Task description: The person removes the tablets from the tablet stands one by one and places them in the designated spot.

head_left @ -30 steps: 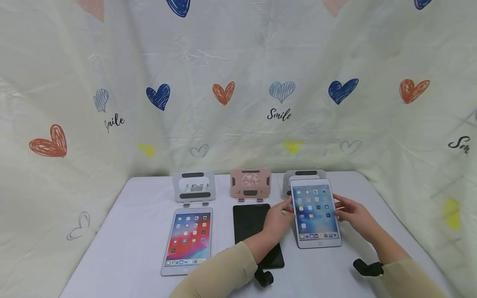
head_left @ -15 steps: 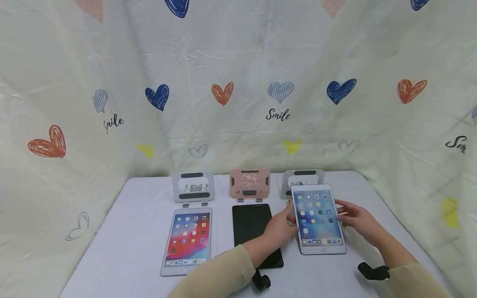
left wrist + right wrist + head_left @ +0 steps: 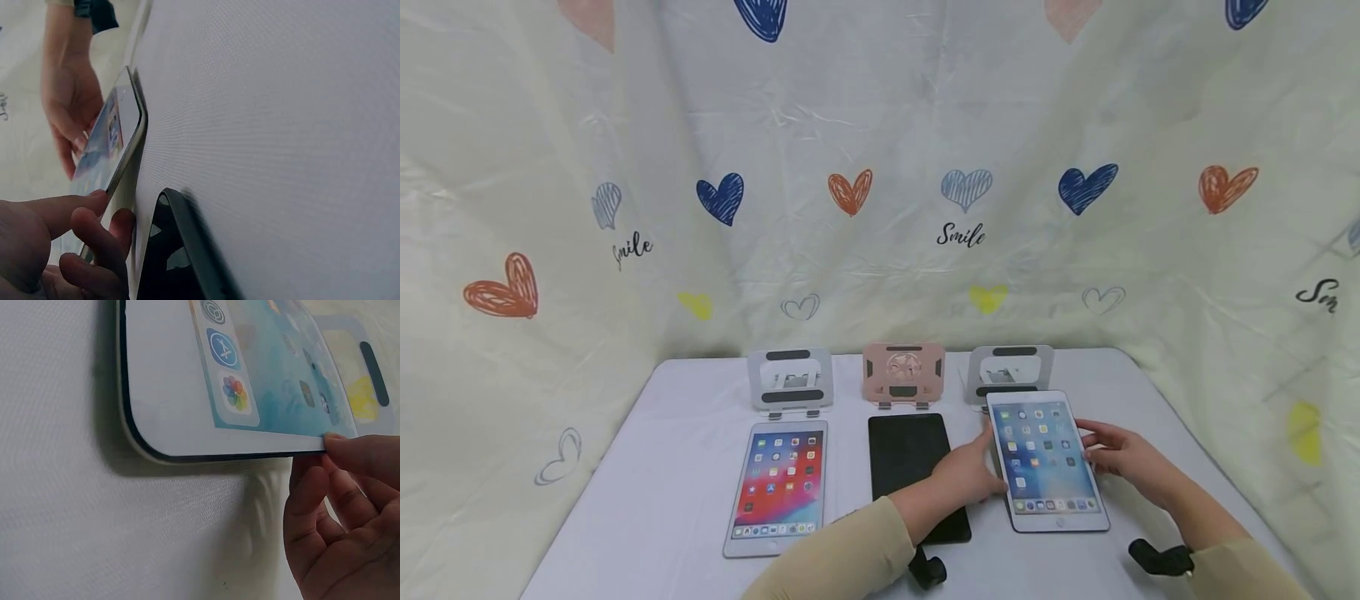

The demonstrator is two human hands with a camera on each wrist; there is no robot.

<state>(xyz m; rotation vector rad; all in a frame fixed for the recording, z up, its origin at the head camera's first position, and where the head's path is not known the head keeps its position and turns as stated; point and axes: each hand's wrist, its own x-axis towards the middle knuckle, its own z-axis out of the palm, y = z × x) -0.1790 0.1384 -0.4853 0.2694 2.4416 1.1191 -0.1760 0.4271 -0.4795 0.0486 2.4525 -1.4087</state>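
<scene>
A white tablet (image 3: 1045, 458) with a blue home screen leans with its top edge raised and its bottom edge close over the table. My left hand (image 3: 967, 473) grips its left edge, thumb along the rim and fingers curled beneath, as the left wrist view shows. On the opposite edge my right hand (image 3: 1127, 457) pinches it, thumb (image 3: 362, 456) on top and fingers below. Just behind the tablet stands a grey tablet stand (image 3: 976, 367), whose lower part the tablet hides. A black tablet (image 3: 906, 450) lies under my left forearm, partly covered by it.
To the left, a white tablet with a red and blue screen (image 3: 781, 483) lies before another grey stand (image 3: 755, 379). A pink stand (image 3: 872, 379) is behind the black tablet. All rests on a white-covered table (image 3: 647, 483), with a heart-printed curtain (image 3: 895, 267) at the back.
Both hands have brought the blue-screen tablet toward me and slightly right, lowering it away from the right grey stand, which now shows more. The other tablets and stands stay put.
</scene>
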